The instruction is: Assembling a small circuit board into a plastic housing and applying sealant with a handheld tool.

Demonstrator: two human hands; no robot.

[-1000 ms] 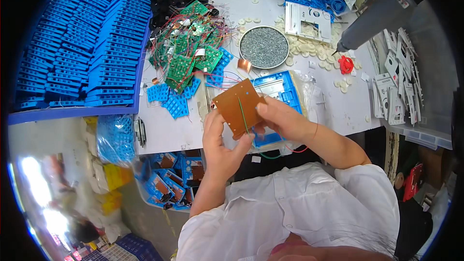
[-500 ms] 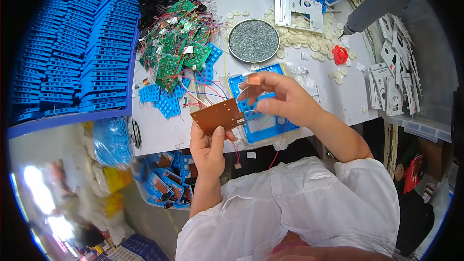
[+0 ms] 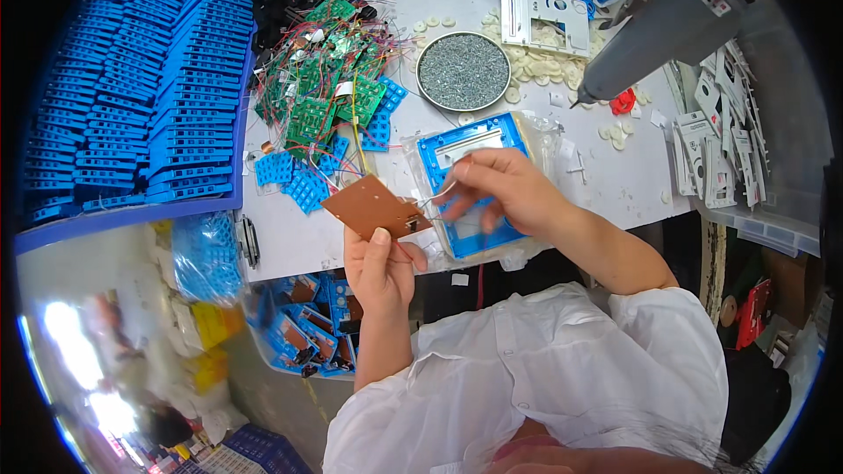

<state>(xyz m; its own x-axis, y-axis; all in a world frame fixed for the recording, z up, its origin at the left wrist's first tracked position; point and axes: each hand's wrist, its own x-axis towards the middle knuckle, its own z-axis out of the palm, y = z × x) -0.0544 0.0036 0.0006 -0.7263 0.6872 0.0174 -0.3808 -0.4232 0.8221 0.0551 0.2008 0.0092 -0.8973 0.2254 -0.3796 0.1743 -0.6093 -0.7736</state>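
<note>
Head view: holding a brown board (image 3: 373, 208) up in the left hand (image 3: 379, 268), just left of the blue case (image 3: 485, 240) that lies on the counter (image 3: 303, 235), with the thumb on top and the other fingers curled beneath, so clamped on the board. Reaching over the blue case with the right hand (image 3: 505, 189), with thumb and forefinger close together at a pale wire (image 3: 436, 197) by the board's right-hand corner; too blurred to tell whether clamped on that wire or only touching. Judging from this pose, probably at the step of handling the board's loose wires, with the board not seated in the blue case. Calls next, most likely, for keeping the board steady, guiding the wire clear of its edge, and not tugging where joined. Worth minding too: green circuit boards (image 3: 312, 120) with tangled leads, beyond and left of the blue case, and a grey power tool (image 3: 667, 35), beyond and right of it.
</note>
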